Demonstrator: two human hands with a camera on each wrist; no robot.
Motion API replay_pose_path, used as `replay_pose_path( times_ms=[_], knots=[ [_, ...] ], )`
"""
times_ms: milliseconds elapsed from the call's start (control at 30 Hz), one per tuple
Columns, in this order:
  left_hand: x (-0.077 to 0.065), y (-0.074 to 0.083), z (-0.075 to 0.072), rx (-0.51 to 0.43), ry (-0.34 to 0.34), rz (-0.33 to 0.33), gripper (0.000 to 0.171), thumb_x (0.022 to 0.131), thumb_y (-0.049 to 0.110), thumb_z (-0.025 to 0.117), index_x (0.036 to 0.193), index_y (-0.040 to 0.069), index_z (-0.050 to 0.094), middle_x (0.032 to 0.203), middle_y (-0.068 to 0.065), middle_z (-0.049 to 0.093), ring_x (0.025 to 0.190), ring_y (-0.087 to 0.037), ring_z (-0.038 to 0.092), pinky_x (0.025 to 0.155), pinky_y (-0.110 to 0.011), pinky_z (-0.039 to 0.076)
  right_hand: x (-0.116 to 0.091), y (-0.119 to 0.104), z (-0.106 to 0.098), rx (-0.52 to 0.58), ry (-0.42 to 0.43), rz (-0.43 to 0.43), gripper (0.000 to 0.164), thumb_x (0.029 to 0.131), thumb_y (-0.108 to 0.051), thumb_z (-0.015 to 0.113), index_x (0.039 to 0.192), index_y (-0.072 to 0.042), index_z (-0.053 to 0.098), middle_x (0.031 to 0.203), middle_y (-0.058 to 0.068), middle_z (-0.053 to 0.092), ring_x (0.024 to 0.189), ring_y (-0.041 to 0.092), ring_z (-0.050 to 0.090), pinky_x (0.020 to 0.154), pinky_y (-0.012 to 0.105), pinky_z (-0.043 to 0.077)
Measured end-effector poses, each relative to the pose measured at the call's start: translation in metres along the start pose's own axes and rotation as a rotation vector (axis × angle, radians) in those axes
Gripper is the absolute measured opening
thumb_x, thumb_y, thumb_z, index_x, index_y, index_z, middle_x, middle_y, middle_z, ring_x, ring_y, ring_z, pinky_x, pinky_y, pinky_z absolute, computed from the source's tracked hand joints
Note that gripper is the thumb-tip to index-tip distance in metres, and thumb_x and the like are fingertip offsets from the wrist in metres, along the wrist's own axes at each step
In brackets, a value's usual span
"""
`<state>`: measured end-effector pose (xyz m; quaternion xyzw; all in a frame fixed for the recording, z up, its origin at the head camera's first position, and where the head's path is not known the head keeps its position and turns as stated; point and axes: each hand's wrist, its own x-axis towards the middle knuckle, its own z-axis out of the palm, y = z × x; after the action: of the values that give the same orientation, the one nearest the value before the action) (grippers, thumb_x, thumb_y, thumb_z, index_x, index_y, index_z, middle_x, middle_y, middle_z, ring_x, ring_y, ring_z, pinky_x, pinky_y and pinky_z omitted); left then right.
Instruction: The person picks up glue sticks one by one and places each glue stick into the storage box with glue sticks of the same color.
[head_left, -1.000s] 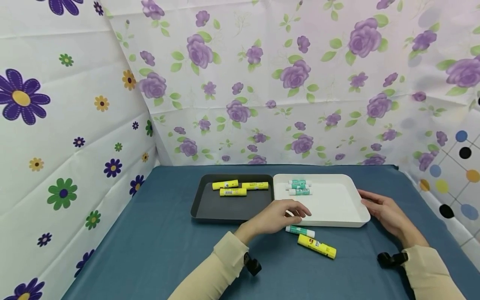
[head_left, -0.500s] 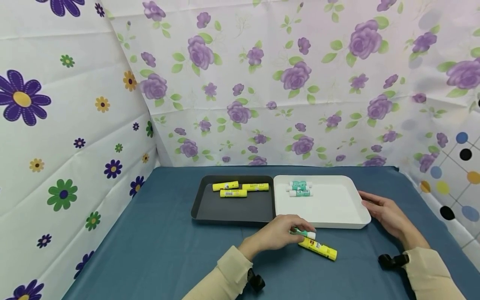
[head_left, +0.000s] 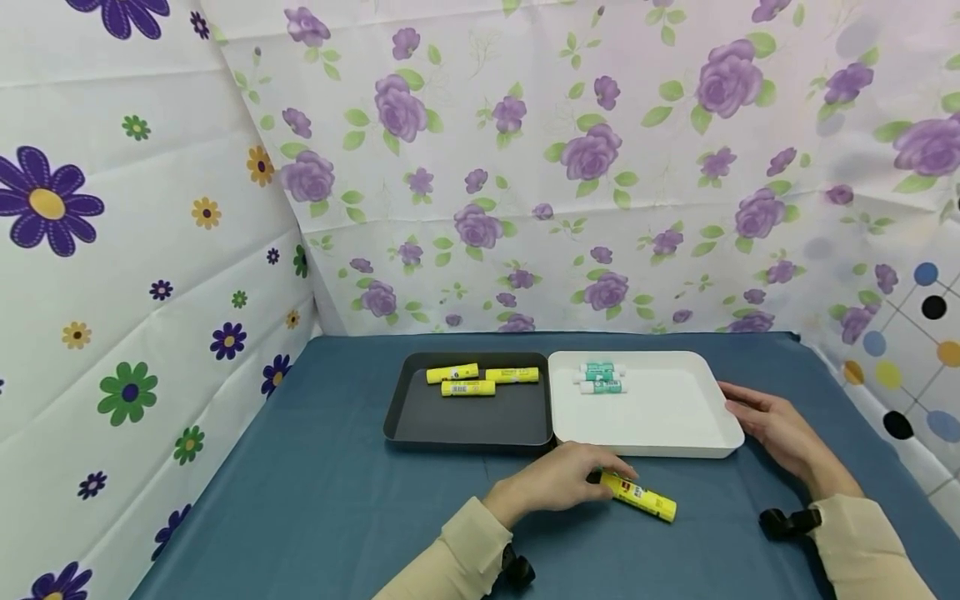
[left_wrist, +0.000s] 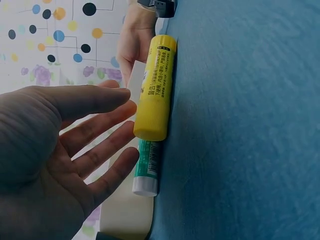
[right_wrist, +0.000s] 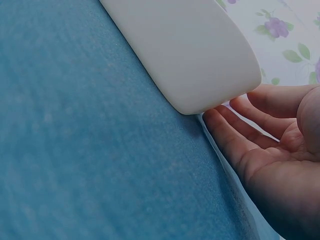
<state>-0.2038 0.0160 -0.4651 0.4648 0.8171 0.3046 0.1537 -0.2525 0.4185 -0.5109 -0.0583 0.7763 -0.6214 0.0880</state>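
Observation:
My left hand (head_left: 562, 478) is at the left end of a yellow glue stick (head_left: 639, 498) on the cloth. In the left wrist view its fingers are spread and the thumb stands apart, gripping nothing. A green glue stick (left_wrist: 148, 167) with a white cap lies just beyond the yellow one there; in the head view the left hand hides it. On the right, my right hand (head_left: 776, 429) rests its fingertips against the right end of the white tray (head_left: 660, 421); the right wrist view shows the fingers touching the tray's end wall, not curled round it.
Left of the white tray, and touching it, stands a dark grey tray (head_left: 465, 423) with several yellow glue sticks (head_left: 468, 388). Several green glue sticks (head_left: 603, 387) lie in the white tray. A blue cloth (head_left: 315, 500) covers the table; flowered sheets (head_left: 450, 167) hang behind.
My left hand has come down and toward me from over the white tray's front edge to the loose glue sticks, covering the green one. The right hand has stayed at the tray.

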Motion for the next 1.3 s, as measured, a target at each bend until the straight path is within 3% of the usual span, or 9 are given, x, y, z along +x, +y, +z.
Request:
replay_pose_path(
  times_ms=[167, 367, 733, 833, 1100, 1300],
  knots=[
    [0.001, 0.0, 0.001, 0.03, -0.007, 0.008, 0.036, 0.103, 0.014, 0.068, 0.139, 0.022, 0.068, 0.137, 0.015, 0.064, 0.123, 0.005, 0.056, 0.098, -0.014, 0.047, -0.001, 0.0, 0.0, -0.007, 0.001, 0.003, 0.075, 0.109, -0.032, 0.057, 0.163, 0.005, 0.02, 0.138, -0.022, 0.047, 0.115, -0.016, 0.054, 0.092, 0.013, 0.051],
    [0.002, 0.002, 0.002, 0.053, -0.008, 0.023, 0.034, 0.102, 0.015, 0.07, 0.134, 0.021, 0.072, 0.126, 0.011, 0.067, 0.105, 0.005, 0.059, 0.089, -0.011, 0.048, 0.0, 0.001, 0.0, -0.011, -0.003, 0.004, 0.075, 0.109, -0.033, 0.057, 0.163, 0.004, 0.02, 0.144, -0.016, 0.045, 0.115, -0.016, 0.054, 0.093, 0.013, 0.051],
    [0.002, 0.005, 0.007, 0.1, -0.041, 0.041, 0.032, 0.099, 0.02, 0.073, 0.131, 0.021, 0.075, 0.106, 0.011, 0.064, 0.089, 0.005, 0.053, 0.077, -0.008, 0.045, 0.001, 0.001, 0.001, -0.044, -0.004, 0.005, 0.076, 0.11, -0.036, 0.055, 0.164, 0.003, 0.019, 0.162, 0.009, 0.035, 0.115, -0.018, 0.051, 0.093, 0.012, 0.049],
    [0.002, 0.004, 0.009, 0.083, -0.051, 0.024, 0.032, 0.099, 0.02, 0.073, 0.131, 0.022, 0.075, 0.103, 0.012, 0.061, 0.087, 0.007, 0.051, 0.076, -0.009, 0.045, 0.001, 0.001, 0.001, -0.044, -0.003, 0.009, 0.076, 0.11, -0.036, 0.056, 0.164, 0.003, 0.02, 0.161, 0.008, 0.036, 0.115, -0.018, 0.052, 0.093, 0.013, 0.05],
    [0.0, 0.005, 0.011, -0.024, -0.118, -0.006, 0.033, 0.101, 0.018, 0.07, 0.134, 0.021, 0.071, 0.123, 0.014, 0.068, 0.103, 0.009, 0.058, 0.09, -0.011, 0.048, 0.0, 0.0, 0.002, -0.043, 0.001, 0.008, 0.076, 0.11, -0.036, 0.055, 0.163, 0.004, 0.02, 0.161, 0.008, 0.037, 0.115, -0.018, 0.051, 0.093, 0.012, 0.05],
    [0.001, 0.006, 0.01, -0.027, -0.14, -0.006, 0.036, 0.102, 0.017, 0.069, 0.138, 0.02, 0.068, 0.127, 0.013, 0.068, 0.106, 0.009, 0.059, 0.091, -0.011, 0.048, 0.0, 0.001, 0.001, -0.028, 0.001, -0.002, 0.075, 0.11, -0.034, 0.056, 0.163, 0.005, 0.02, 0.144, -0.017, 0.046, 0.115, -0.017, 0.053, 0.092, 0.012, 0.05]
  ],
)
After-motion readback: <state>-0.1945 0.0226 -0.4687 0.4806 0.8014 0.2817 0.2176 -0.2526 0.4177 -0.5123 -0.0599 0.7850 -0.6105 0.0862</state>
